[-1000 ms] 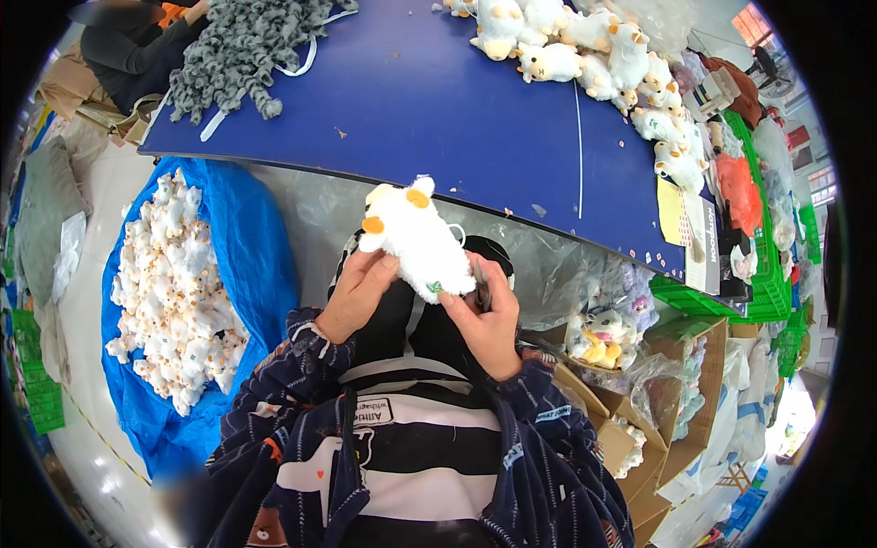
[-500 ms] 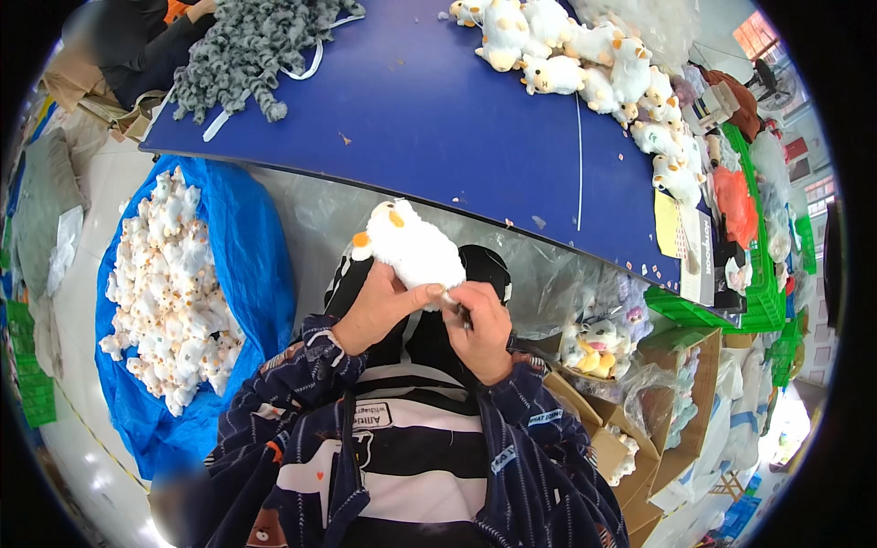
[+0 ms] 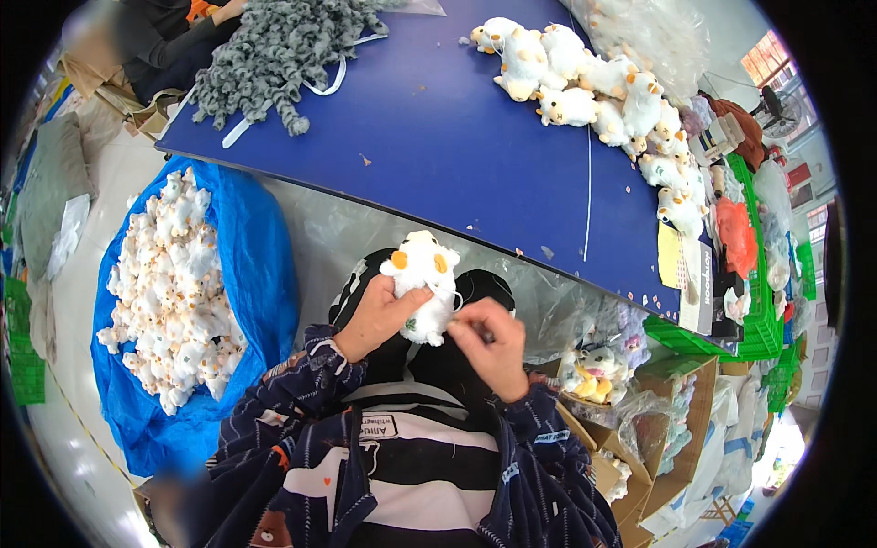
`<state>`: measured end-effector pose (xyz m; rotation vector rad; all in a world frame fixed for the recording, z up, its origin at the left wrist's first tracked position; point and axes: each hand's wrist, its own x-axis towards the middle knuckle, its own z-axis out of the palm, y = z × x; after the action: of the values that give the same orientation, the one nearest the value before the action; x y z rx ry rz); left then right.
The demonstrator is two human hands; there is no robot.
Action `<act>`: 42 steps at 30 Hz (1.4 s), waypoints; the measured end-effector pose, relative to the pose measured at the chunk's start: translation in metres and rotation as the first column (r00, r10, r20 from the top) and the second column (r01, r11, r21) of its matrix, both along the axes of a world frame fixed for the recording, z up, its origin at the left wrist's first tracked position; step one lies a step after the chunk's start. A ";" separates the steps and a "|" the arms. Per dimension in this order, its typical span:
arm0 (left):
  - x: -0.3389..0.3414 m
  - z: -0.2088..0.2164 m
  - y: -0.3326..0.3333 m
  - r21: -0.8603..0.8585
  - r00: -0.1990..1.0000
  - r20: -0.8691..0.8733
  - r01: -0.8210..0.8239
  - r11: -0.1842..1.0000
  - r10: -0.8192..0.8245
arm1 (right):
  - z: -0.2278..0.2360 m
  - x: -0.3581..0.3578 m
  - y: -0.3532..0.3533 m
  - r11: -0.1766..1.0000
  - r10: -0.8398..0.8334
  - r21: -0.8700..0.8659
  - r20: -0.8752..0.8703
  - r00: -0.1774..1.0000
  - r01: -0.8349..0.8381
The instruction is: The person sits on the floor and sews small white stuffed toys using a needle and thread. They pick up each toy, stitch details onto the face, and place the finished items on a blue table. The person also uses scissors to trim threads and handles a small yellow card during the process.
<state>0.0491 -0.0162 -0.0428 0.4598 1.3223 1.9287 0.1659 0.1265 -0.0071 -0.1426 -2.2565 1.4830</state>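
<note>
Blue sack: open, its wall [image 3: 274, 247] surrounding heaped white plush pieces [image 3: 178, 301].
Grey heap: curly plush material [image 3: 283, 55] on the blue table [image 3: 438, 119].
Left hand [image 3: 376, 318]: fingers and thumb grasping the white plush toy's side.
Plush toy [image 3: 436, 317]: over the person's lap, orange-eared end toward the table.
Right hand [image 3: 495, 347]: fingers curled beside the toy's lower edge; whether they pinch anything is hard to tell.
Toy row: similar white toys [image 3: 566, 107] clustered on the table.
</note>
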 end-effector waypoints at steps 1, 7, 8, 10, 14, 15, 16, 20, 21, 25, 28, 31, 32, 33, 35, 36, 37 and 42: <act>0.001 -0.001 0.000 -0.035 1.000 -0.028 0.005 0.999 -0.006 | -0.001 -0.004 0.003 0.994 -0.063 -0.086 -0.014 0.998 0.062; 0.003 0.007 -0.007 -0.130 0.948 -0.304 0.055 0.990 -0.092 | 0.021 -0.029 0.003 0.989 -0.100 -0.101 0.057 0.993 0.105; -0.002 0.014 -0.014 -0.132 0.944 -0.320 0.044 0.990 -0.085 | 0.021 -0.032 0.005 0.985 -0.041 -0.160 0.107 0.993 0.058; -0.024 0.027 -0.035 -0.291 0.697 -0.701 -0.083 0.953 -0.153 | 0.021 -0.039 0.011 0.952 0.061 -0.306 0.139 0.988 -0.016; -0.061 0.039 -0.126 -0.536 0.499 -0.828 -0.574 0.619 -0.255 | 0.053 -0.060 0.078 0.942 -0.223 -0.249 0.040 0.974 0.226; -0.071 0.040 -0.154 -0.608 0.547 -0.792 -0.657 0.446 -0.272 | 0.055 -0.066 0.108 0.955 -0.292 -0.072 -0.078 0.953 0.287; -0.080 0.026 -0.198 -0.622 0.561 -0.783 -0.694 0.363 -0.269 | 0.053 -0.074 0.135 0.926 -0.370 0.011 -0.173 0.913 0.378; -0.090 0.016 -0.256 -0.402 0.339 -0.878 -0.905 0.136 -0.338 | 0.058 -0.096 0.232 0.617 -0.531 0.436 -0.384 0.755 0.655; -0.099 0.018 -0.246 -0.418 0.366 -0.904 -0.863 0.282 -0.220 | 0.056 -0.103 0.249 0.552 -0.578 0.465 -0.385 0.720 0.692; -0.098 0.073 -0.132 -0.469 0.581 -0.811 -0.566 0.678 -0.075 | 0.038 -0.129 0.287 0.703 -0.590 0.476 -0.023 0.807 0.528; -0.129 0.111 -0.048 -0.339 0.408 -0.895 -0.358 0.870 -0.182 | 0.044 -0.118 0.306 0.694 -0.633 0.435 -0.012 0.774 0.574; -0.184 0.127 0.047 -0.261 0.419 -0.896 -0.226 0.939 -0.149 | 0.069 -0.058 0.385 0.525 -0.721 0.401 -0.259 0.643 0.751; -0.202 0.132 0.079 -0.257 0.376 -0.912 -0.214 0.942 -0.163 | 0.083 -0.044 0.397 0.571 -0.795 0.175 -0.124 0.593 0.802; -0.232 0.130 0.113 -0.219 0.356 -0.922 -0.162 0.962 -0.151 | 0.079 -0.017 0.434 0.484 -0.824 0.190 -0.230 0.518 0.854; -0.278 0.129 0.177 -0.218 0.371 -0.916 -0.146 0.965 -0.151 | 0.059 0.023 0.496 0.292 -0.904 0.301 -0.223 0.365 0.908; -0.294 0.136 0.204 -0.244 0.399 -0.903 -0.175 0.954 -0.158 | 0.045 0.039 0.519 0.311 -0.884 0.303 -0.255 0.391 0.901; -0.318 0.134 0.223 -0.212 0.368 -0.922 -0.212 0.954 -0.123 | 0.041 0.034 0.531 0.363 -0.901 0.231 -0.161 0.403 0.903; -0.361 0.096 0.347 -0.284 0.509 -0.851 -0.239 0.929 -0.129 | 0.045 0.002 0.534 0.522 -0.851 0.186 0.055 0.522 0.832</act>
<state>-0.3119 0.3307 0.0528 1.3192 2.3074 1.4020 0.1675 0.6608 0.0377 -1.1708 -1.8645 0.7638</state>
